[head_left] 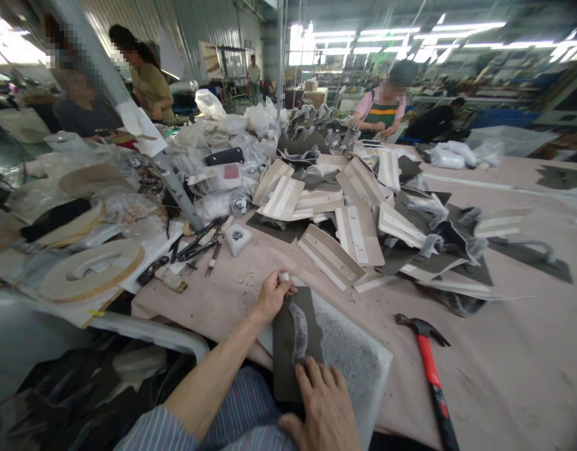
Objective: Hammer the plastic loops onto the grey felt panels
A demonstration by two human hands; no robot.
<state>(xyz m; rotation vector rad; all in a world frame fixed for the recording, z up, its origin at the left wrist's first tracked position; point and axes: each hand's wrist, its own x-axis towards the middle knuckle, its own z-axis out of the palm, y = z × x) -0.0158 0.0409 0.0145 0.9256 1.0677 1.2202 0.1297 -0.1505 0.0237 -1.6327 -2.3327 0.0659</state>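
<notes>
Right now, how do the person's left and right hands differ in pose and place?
The left hand is by the far end of the dark panel; the right hand is at its near part. The left hand's fingers are curled together, while the right hand's are extended, palm down. Both are at the same panel.
</notes>
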